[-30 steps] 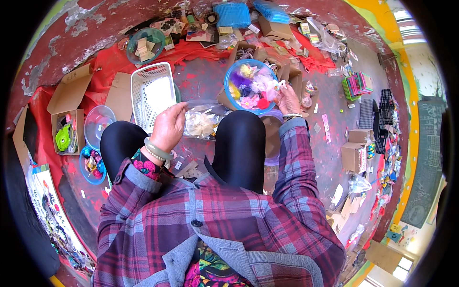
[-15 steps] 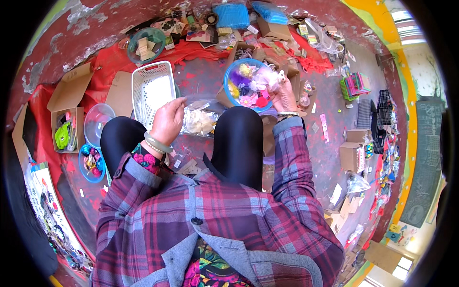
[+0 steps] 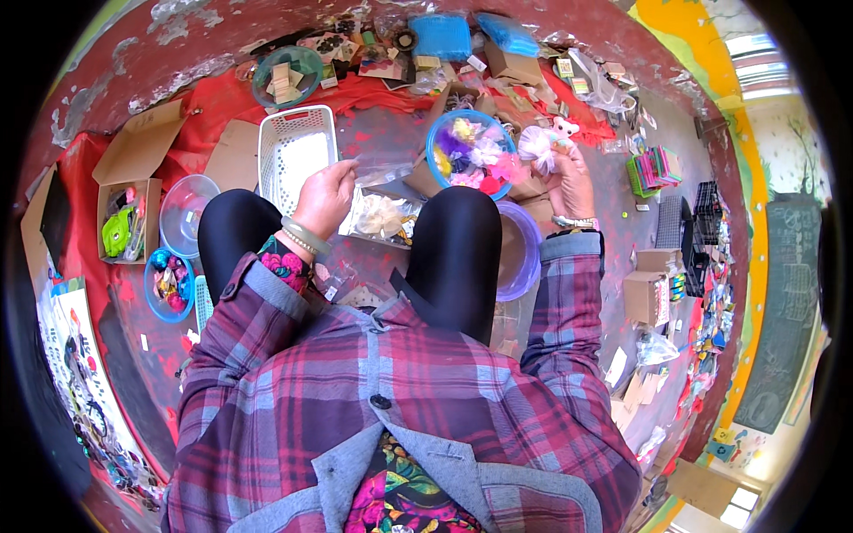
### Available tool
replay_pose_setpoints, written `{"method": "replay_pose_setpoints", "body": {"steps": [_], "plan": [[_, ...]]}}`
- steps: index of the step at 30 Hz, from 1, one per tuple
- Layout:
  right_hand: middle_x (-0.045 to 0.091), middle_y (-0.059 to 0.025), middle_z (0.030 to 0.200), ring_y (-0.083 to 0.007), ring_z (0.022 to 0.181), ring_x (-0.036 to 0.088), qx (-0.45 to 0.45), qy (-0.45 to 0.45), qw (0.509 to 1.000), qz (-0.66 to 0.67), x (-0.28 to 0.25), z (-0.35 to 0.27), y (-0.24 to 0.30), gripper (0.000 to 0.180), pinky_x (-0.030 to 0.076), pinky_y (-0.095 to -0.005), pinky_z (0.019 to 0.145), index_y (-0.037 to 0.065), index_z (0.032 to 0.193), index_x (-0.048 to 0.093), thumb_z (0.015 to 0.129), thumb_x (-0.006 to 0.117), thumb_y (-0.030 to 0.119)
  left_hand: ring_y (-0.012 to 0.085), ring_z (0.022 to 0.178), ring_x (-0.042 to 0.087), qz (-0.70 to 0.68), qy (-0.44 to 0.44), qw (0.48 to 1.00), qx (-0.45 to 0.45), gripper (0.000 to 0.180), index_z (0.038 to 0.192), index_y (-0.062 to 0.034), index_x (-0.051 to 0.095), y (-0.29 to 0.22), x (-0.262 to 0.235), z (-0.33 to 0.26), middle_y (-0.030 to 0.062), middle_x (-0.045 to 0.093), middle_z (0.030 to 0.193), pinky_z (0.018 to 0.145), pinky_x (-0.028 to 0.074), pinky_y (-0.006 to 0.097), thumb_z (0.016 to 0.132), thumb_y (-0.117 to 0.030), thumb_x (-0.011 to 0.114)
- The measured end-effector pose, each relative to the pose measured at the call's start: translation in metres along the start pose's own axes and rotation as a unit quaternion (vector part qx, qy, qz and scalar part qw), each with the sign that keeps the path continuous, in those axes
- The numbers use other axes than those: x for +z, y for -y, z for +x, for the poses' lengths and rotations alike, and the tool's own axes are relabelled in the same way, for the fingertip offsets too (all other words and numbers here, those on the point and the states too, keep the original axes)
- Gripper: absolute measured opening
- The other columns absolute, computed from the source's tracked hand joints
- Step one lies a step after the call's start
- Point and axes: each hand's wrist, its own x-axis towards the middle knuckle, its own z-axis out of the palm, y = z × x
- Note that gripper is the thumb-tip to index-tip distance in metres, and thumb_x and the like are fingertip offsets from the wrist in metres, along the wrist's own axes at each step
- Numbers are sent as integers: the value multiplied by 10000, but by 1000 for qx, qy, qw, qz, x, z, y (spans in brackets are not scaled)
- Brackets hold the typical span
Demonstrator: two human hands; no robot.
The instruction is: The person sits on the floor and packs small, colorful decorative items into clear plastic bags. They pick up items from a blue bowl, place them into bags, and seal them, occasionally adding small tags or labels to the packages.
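My right hand (image 3: 571,184) pinches a pale pink bow-like ornament (image 3: 538,149) with a small white animal figure at its top. It is held up just right of a blue-rimmed basin (image 3: 430,153), which is filled with white, pink, purple and yellow fluffy pieces. Between my knees, my left hand (image 3: 325,199) has thumb and fingers closed at the upper edge of a clear plastic bag (image 3: 384,216). Cream-coloured pieces show inside this bag.
A white perforated basket (image 3: 264,160) stands beyond my left hand. Beside my right knee is a purple tub (image 3: 531,253). At left are a clear bowl (image 3: 184,209), a blue bowl of shiny balls (image 3: 158,306) and an open cardboard box (image 3: 153,222).
My right hand has moved right with the ornament, away from above the basin. The left hand keeps its hold at the bag's edge. My head view has shifted slightly.
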Motion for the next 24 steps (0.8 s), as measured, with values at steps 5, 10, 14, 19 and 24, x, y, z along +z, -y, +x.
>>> {"method": "replay_pose_setpoints", "body": {"steps": [5, 10, 14, 19, 24], "plan": [[547, -63, 1093, -138, 981, 543, -143, 16, 971, -193, 53, -22, 29, 354, 434, -243, 833, 13, 1148, 478, 798, 526, 33, 351, 810, 614, 21, -2, 1000, 9, 225, 970, 8, 617, 1, -2, -2, 211, 624, 852, 734, 489, 374, 837, -124, 492], [560, -112, 1087, -148, 943, 557, -153, 77, 972, -163, 79, -30, 44, 413, 437, -281, 842, 7, 1156, 460, 760, 564, 63, 276, 744, 630, 64, 2, 997, 31, 243, 1001, 31, 607, -1, -4, -3, 191, 637, 820, 698, 481, 323, 864, -128, 485], [559, -105, 1077, -149, 934, 567, -222, 126, 967, 5, 139, -28, 55, 415, 454, -276, 834, 4, 1163, 451, 764, 555, 46, 283, 761, 632, 76, 4, 996, 34, 234, 993, 29, 610, 2, -4, -2, 194, 636, 814, 708, 482, 326, 861, -122, 489], [580, -77, 1015, -161, 910, 576, -202, 166, 964, 56, 174, -9, 20, 491, 483, -285, 793, 36, 1189, 380, 770, 635, 5, 339, 801, 609, 38, -16, 999, 13, 226, 974, 6, 614, 11, 1, -3, 211, 622, 838, 732, 482, 374, 841, -129, 492], [609, -46, 942, -122, 860, 580, -86, 192, 976, -61, 146, 2, -28, 265, 467, -248, 765, 9, 1023, 552, 771, 635, 6, 371, 812, 594, 68, -6, 998, 6, 219, 962, -1, 609, 4, -4, 0, 215, 616, 851, 736, 478, 407, 831, -134, 495]]}}
